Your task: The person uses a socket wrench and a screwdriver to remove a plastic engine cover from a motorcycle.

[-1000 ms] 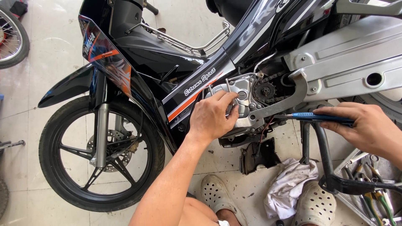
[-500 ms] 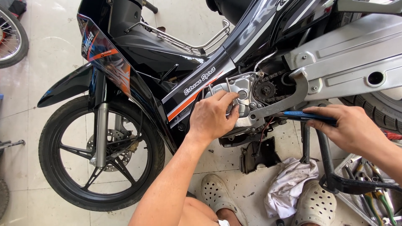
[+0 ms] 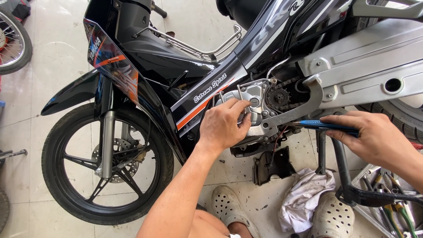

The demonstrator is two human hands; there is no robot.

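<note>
A black motorbike [image 3: 176,57] with orange and white stripes stands side-on in front of me. My left hand [image 3: 224,125] presses on the silver engine cover [image 3: 251,99], fingers curled over its edge. My right hand [image 3: 374,136] grips a blue-handled screwdriver [image 3: 326,125] whose tip points left toward the lower engine bolts. Just right of the cover, the small sprocket and chain [image 3: 278,96] are exposed. The grey swingarm and chain guard [image 3: 365,66] run off to the right.
The front wheel [image 3: 105,163] stands at left. On the tiled floor lie a black plastic cover [image 3: 271,165], a white rag [image 3: 304,198] and a tray of tools [image 3: 390,194]. My feet wear pale perforated clogs [image 3: 229,209]. The black centre stand [image 3: 343,176] rises beside my right hand.
My right hand has slid the screwdriver a little left toward the engine. My left hand has stayed on the cover.
</note>
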